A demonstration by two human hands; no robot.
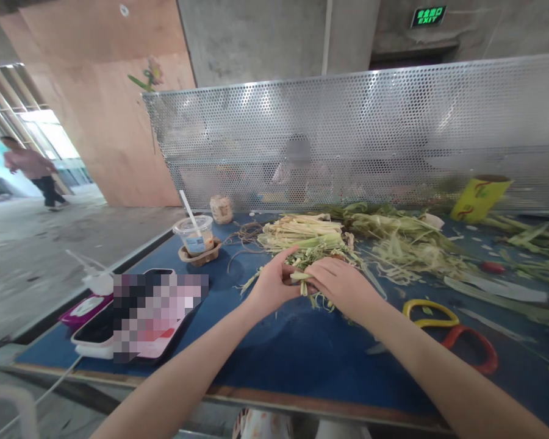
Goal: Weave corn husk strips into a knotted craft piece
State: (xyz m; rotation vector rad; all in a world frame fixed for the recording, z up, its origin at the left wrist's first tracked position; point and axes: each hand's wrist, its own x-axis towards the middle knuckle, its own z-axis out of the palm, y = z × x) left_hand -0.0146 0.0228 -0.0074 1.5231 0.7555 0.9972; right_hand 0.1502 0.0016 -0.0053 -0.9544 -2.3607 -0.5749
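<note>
Both hands meet over the near edge of a plant pile, around a small folded strip of pale green corn husk (pixel 301 277). My left hand (pixel 274 280) curls its thumb and fingers about the strip from the left. From the right, my right hand (pixel 338 281) closes over it, fingers bent and partly hidden. Green stalks with small flower-like tips (pixel 318 253) lie directly beyond the hands. Behind them rests a bundle of pale yellow-green husk strips (pixel 302 230). Scissors with one yellow and one red handle (pixel 432 317) lie beside my right forearm, their blades partly covered.
Loose husks (pixel 402 238) spread across the blue table (pixel 274 360) at right, near a yellow roll (pixel 479 198). At left are a drink cup with straw (pixel 196 235), a twine spool (pixel 221 209) and a phone (pixel 105 317). A perforated metal screen (pixel 370 140) stands behind.
</note>
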